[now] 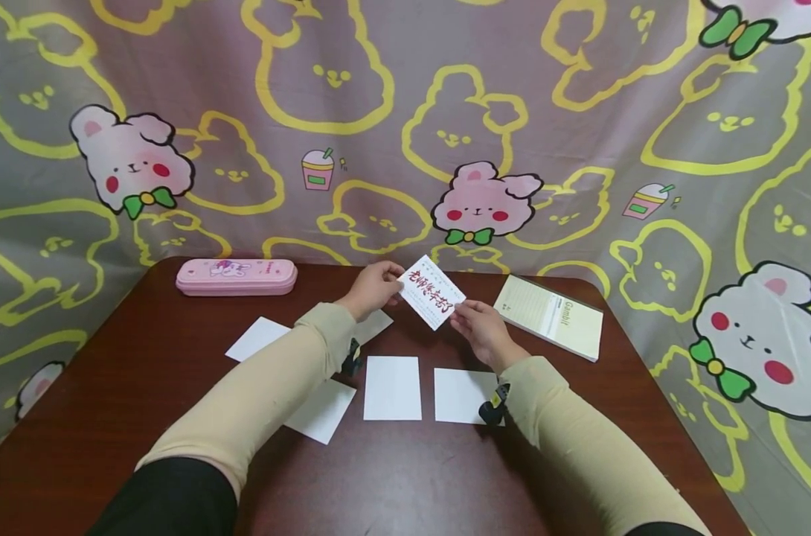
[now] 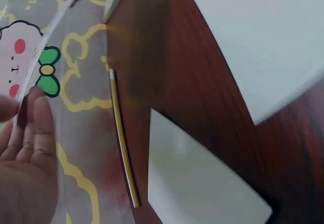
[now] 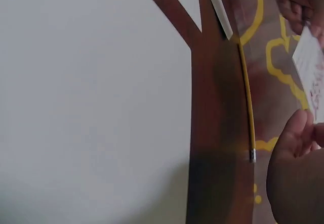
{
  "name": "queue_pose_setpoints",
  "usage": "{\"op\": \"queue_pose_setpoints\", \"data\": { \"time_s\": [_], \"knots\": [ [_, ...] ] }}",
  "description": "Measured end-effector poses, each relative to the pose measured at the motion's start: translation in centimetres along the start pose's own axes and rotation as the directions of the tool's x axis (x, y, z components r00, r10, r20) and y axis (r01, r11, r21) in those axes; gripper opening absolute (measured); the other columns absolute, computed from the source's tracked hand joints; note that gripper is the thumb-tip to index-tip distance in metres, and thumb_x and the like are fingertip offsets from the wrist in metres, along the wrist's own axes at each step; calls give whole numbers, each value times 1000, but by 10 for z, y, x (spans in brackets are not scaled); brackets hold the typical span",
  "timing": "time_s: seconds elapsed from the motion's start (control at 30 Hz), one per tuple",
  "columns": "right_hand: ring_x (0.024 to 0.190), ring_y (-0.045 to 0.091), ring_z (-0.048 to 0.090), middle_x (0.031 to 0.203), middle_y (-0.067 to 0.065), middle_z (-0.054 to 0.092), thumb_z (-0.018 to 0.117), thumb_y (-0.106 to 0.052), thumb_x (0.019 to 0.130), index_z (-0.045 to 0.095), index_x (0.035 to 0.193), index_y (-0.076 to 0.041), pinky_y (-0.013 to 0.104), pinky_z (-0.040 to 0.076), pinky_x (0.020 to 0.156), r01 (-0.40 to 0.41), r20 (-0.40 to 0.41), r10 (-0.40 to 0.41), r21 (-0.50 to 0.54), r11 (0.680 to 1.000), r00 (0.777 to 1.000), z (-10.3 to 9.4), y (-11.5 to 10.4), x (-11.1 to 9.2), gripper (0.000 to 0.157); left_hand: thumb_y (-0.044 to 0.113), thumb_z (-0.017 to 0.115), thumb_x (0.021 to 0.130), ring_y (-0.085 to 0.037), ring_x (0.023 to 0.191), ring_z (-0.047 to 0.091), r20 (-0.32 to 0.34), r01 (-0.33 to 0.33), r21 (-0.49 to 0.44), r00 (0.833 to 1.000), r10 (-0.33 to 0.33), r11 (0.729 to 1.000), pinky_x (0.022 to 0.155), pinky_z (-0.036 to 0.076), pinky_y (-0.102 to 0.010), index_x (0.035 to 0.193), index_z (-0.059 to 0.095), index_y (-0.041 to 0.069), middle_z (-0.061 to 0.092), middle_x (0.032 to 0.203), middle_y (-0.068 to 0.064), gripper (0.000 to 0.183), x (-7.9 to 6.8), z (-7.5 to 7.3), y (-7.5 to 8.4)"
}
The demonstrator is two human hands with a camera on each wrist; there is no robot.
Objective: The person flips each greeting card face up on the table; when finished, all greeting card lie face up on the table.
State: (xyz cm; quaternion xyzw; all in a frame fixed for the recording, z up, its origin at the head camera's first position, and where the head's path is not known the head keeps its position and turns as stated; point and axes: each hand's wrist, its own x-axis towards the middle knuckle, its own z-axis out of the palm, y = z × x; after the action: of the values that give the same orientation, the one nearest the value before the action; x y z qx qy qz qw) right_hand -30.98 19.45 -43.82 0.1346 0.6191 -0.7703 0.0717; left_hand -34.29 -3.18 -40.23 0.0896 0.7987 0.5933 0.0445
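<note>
A white card printed with red handwriting-style characters is held up tilted above the far part of the table. My left hand pinches its left corner between thumb and fingers. At the opposite corner, my right hand pinches it the same way. The left wrist view catches the card nearly edge-on, with the left hand below it. Part of its red print shows on the card in the right wrist view, above the right hand.
Several blank white cards, one here, lie on the dark brown table, some partly hidden by my arms. A pink pencil case sits back left, a pale notepad back right. A yellow pencil lies along the far edge, before a patterned cloth.
</note>
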Motion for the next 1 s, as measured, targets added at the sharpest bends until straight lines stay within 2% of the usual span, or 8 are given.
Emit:
{"op": "queue_pose_setpoints", "data": {
  "time_s": [0.1,0.17,0.27,0.43,0.57,0.67,0.83,1.0],
  "knots": [
    [82,12,63,94,5,61,58,-2,103,55,121,5,22,57,78,30,-2,-31,-71,997,1000,-2,-3,0,19,6,59,101,-32,87,66,39,3,124,999,-8,992,81,58,-48,115,61,-3,62,99,-14,17,-2,-3,-4],
    [83,12,62,96,5,60,59,-2,103,55,124,6,24,56,80,45,10,-44,-137,990,999,-2,-4,0,23,10,59,102,-30,86,64,29,3,194,1000,-9,981,76,56,-42,110,62,-2,63,99,-13,14,-2,-3,-5],
    [86,14,61,100,8,60,59,-5,103,55,129,7,27,56,82,50,24,-45,-232,971,999,-3,-5,1,29,13,58,103,-28,85,63,8,15,239,1000,-17,971,69,51,-32,109,65,0,64,99,-12,16,-1,-1,-7],
    [91,18,59,108,12,58,58,-6,104,53,134,6,28,55,82,31,14,-28,-299,954,1000,-5,-2,5,32,10,58,103,-31,85,67,17,44,217,999,-49,975,66,52,-31,112,65,-2,65,94,-12,16,-2,6,-15],
    [87,17,61,111,15,58,58,-1,103,52,130,6,25,57,75,-3,0,3,-315,949,1000,-9,5,9,29,8,57,102,-24,73,63,14,81,223,996,-87,972,64,54,-30,110,64,-3,64,90,-11,15,-6,13,-22],
    [84,17,63,110,17,59,59,1,101,53,127,7,26,58,74,-10,-7,8,-344,939,1000,-12,6,9,27,6,55,101,-19,71,62,6,103,234,994,-108,967,65,56,-29,115,66,-4,66,97,-13,21,-7,19,-26],
    [89,21,65,116,19,59,60,-2,101,55,127,7,32,59,80,22,-40,-44,-429,903,998,-15,1,11,28,4,52,101,-25,92,71,26,101,207,994,-109,973,79,59,-33,131,64,-9,68,121,-21,34,-6,27,-29],
    [100,26,65,126,22,58,60,-5,101,57,131,7,37,57,90,1,-66,-42,-524,852,997,-21,-2,17,32,9,53,105,-34,115,67,103,145,152,981,-162,978,95,56,-38,140,55,-11,58,140,-24,41,-9,36,-29]
  ]
}}
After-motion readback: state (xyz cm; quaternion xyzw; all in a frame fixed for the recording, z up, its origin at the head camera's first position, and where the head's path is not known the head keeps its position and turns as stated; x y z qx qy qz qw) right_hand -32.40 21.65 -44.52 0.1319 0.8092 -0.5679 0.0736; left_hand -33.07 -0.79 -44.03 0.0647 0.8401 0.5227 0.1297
